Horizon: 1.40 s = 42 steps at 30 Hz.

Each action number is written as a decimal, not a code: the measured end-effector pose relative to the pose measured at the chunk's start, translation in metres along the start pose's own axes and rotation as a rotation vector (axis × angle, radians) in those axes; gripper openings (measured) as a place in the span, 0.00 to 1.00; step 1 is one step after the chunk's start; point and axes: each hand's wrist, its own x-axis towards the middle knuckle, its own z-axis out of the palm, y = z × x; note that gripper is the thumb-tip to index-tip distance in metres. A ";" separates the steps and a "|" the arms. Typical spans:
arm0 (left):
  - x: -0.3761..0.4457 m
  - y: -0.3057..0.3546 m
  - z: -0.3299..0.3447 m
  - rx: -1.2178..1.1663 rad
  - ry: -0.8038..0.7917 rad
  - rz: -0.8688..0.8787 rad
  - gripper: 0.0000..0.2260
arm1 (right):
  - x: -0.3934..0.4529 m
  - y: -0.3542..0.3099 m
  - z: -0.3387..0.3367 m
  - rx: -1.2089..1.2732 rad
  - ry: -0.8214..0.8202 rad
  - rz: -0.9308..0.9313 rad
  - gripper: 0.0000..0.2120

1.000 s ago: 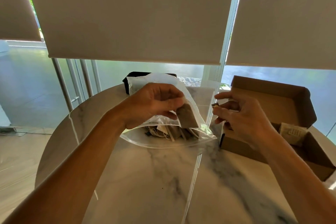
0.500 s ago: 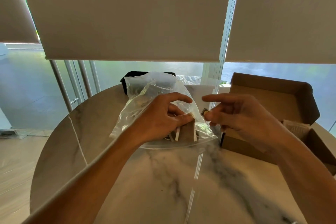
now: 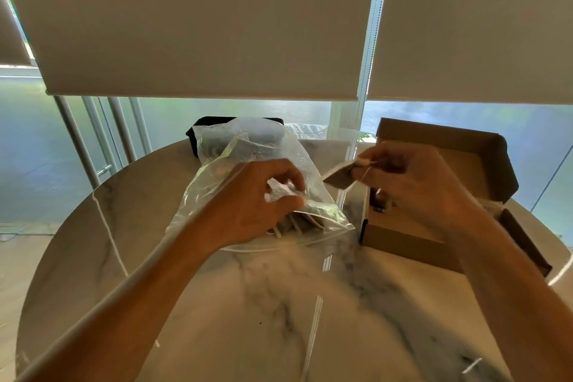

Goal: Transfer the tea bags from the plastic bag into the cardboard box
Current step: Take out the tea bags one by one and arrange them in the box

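Note:
A clear plastic bag (image 3: 248, 152) lies on the round marble table (image 3: 279, 304), with several tea bags (image 3: 297, 222) showing near its open mouth. My left hand (image 3: 257, 205) grips the crumpled plastic at the bag's opening. My right hand (image 3: 415, 183) pinches a brown tea bag (image 3: 339, 175) with its string hanging, held in the air between the plastic bag and the open cardboard box (image 3: 400, 239). The box stands at the right with its lid up; my right arm hides most of its inside.
A black object (image 3: 193, 136) sits behind the plastic bag at the table's far edge. Roller blinds and glass panes stand beyond the table. The near half of the marble top (image 3: 294, 335) is bare.
My right hand took a tea bag at the bag's mouth and lifted it up and right. My left hand shifted from pinching a tea bag to gripping the plastic.

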 end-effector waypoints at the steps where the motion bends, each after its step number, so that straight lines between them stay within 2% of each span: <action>1: -0.002 -0.004 -0.004 0.103 -0.019 0.030 0.06 | 0.002 0.002 -0.009 0.010 0.059 0.005 0.06; 4: -0.005 -0.014 -0.012 0.261 -0.098 0.056 0.07 | 0.008 0.015 -0.031 -0.045 0.142 0.048 0.06; 9: -0.004 -0.022 -0.016 0.262 -0.069 0.020 0.10 | 0.019 0.042 -0.041 -0.294 -0.004 0.145 0.07; 13: -0.003 -0.023 -0.013 0.220 -0.013 0.051 0.13 | 0.029 0.058 -0.031 -0.388 -0.102 0.172 0.07; 20: -0.003 -0.024 -0.013 0.218 0.018 0.085 0.14 | 0.034 0.069 -0.019 -0.370 -0.033 0.157 0.08; 27: -0.005 -0.021 -0.014 0.186 0.011 0.076 0.12 | 0.035 0.073 -0.018 -0.238 -0.015 0.237 0.10; 35: -0.007 -0.022 -0.014 0.149 -0.019 0.066 0.13 | 0.032 0.080 -0.022 -0.249 -0.089 0.321 0.22; 39: -0.008 -0.022 -0.013 0.143 -0.023 0.062 0.13 | 0.032 0.085 -0.020 -0.327 -0.024 0.262 0.20; 42: -0.009 -0.022 -0.013 0.125 -0.018 0.064 0.13 | 0.035 0.086 -0.021 -0.370 0.027 0.245 0.15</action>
